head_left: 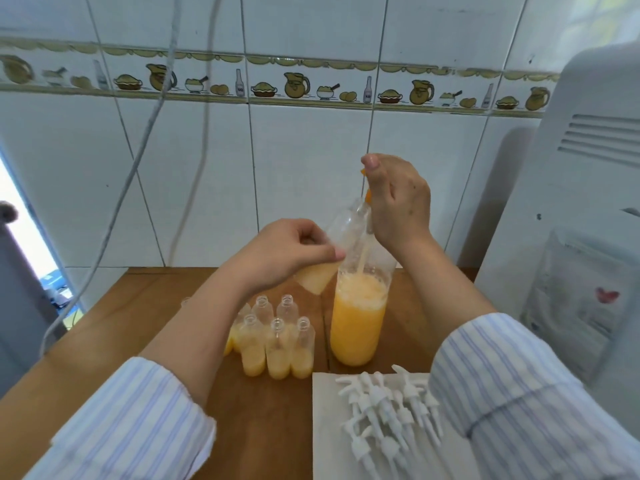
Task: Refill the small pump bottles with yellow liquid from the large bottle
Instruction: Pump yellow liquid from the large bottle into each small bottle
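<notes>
Small bottles [277, 341] stand left of the large bottle [358, 323].

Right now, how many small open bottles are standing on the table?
6 clearly: three in front, three behind, left of the large bottle. The left forearm may hide more.
</notes>
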